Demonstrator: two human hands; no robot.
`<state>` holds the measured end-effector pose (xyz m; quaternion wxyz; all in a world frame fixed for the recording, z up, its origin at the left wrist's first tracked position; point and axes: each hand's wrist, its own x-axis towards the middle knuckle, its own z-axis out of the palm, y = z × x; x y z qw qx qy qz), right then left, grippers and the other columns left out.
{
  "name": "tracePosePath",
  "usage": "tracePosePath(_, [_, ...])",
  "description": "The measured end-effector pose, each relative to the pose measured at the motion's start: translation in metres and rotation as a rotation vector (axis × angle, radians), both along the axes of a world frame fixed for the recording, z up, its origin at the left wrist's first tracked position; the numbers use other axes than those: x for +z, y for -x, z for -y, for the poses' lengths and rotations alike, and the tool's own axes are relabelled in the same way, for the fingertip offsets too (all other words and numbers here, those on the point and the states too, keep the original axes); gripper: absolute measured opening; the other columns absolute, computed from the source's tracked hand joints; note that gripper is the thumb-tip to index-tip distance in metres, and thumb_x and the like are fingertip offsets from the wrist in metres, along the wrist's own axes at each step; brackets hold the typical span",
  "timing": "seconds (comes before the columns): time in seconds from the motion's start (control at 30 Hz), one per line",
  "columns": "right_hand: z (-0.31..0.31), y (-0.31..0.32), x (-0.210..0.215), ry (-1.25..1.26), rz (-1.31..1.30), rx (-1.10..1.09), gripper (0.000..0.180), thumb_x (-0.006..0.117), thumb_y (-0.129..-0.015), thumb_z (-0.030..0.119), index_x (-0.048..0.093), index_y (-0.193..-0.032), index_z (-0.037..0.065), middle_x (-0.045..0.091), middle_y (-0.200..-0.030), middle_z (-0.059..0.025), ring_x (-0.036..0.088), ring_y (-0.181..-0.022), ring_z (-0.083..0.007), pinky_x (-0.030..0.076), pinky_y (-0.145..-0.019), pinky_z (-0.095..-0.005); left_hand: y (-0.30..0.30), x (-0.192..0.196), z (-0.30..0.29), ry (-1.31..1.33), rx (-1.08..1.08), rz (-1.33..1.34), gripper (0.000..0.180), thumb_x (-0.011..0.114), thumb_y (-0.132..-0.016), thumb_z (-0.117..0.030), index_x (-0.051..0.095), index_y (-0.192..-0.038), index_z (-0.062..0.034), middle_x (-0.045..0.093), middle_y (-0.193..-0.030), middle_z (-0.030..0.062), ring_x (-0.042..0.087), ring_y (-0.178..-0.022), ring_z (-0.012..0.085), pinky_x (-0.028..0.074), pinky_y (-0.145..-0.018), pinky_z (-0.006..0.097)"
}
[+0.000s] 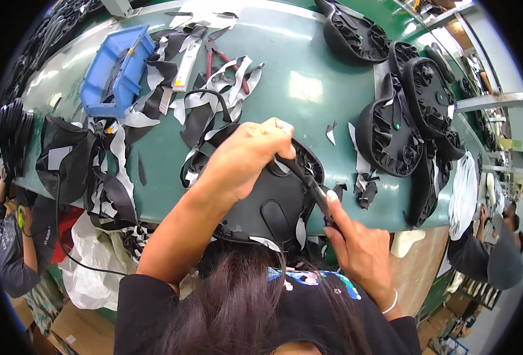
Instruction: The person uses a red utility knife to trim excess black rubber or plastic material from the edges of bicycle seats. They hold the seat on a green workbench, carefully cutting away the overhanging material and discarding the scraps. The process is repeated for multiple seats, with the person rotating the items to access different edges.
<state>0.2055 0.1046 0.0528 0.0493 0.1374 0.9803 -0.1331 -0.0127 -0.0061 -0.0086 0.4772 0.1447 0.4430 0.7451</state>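
A black padded seat piece (246, 207), underside up with a gathered cover along its rim, lies at the table's near edge in front of me. Above it my left hand (252, 151) is closed on a strip of black cover material (290, 163), pulled taut toward the right. My right hand (356, 245) is closed around a slim dark cutting tool (319, 195), whose tip meets the strip at the seat's right rim. Whether it is a knife or scissors I cannot tell. The fingers partly hide its handle.
A blue bin (116, 71) stands at the far left, beside red-handled pliers (229, 59) and black-and-white scraps (214, 94). Several similar seat pieces (391, 127) are piled on the right. Black covers (66, 148) lie left. Other people work at both sides.
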Motion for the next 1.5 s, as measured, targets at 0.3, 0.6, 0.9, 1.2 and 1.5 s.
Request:
tracePosePath(0.3, [-0.003,-0.003,-0.042,0.752,-0.365,-0.508,0.041,0.067,-0.086,0.015,0.049,-0.119,0.0,0.066,-0.095,-0.0156,0.067,-0.077,-0.0288,0.053,-0.071,-0.036,0.044,-0.007,0.037,0.456,0.234,-0.784,0.035,0.054,-0.092,-0.04,0.063,-0.085,-0.0073,0.062,-0.081,0.0042,0.053,-0.076,0.0119,0.041,-0.068,0.027])
tracePosePath(0.6, [-0.135,0.119,-0.009,1.021,-0.828,-0.571,0.023,0.068,-0.082,0.012,0.055,-0.099,0.004,0.058,-0.082,-0.0033,0.058,-0.065,-0.0147,0.046,-0.058,-0.0255,0.098,0.03,0.027,0.32,0.405,-0.244,0.041,0.056,-0.093,-0.04,0.063,-0.096,0.0005,0.063,-0.08,0.0042,0.056,-0.068,0.0087,0.044,-0.057,0.025])
tracePosePath(0.9, [-0.243,0.24,-0.091,1.07,-0.66,-0.822,0.034,0.07,-0.072,0.011,0.056,-0.101,0.002,0.055,-0.088,-0.0085,0.056,-0.063,-0.0209,0.054,-0.054,-0.0355,0.044,0.001,-0.053,0.308,-0.076,-0.492,0.031,0.052,-0.095,-0.035,0.063,-0.101,-0.0057,0.061,-0.088,0.0008,0.055,-0.073,0.0083,0.041,-0.062,0.023])
tracePosePath(1.2, [-0.106,0.154,-0.04,1.83,-0.511,-0.661,0.026,0.065,-0.084,0.014,0.049,-0.103,0.005,0.063,-0.085,-0.0149,0.066,-0.067,-0.0242,0.057,-0.057,-0.0368,0.068,-0.027,-0.034,0.129,0.23,0.011,0.057,0.05,-0.094,-0.049,0.051,-0.122,0.0,0.058,-0.117,0.012,0.057,-0.105,0.0215,0.046,-0.088,0.033])
tracePosePath(1.5, [-0.048,0.012,-0.057,0.959,-0.312,-0.193,0.049,0.071,-0.08,0.013,0.054,-0.125,0.004,0.064,-0.089,-0.0098,0.061,-0.077,-0.0168,0.049,-0.069,-0.0277,0.047,0.001,0.003,0.312,0.092,-0.202,0.054,0.07,-0.081,-0.037,0.053,-0.114,0.0026,0.058,-0.097,0.0085,0.059,-0.084,0.0144,0.051,-0.073,0.027])
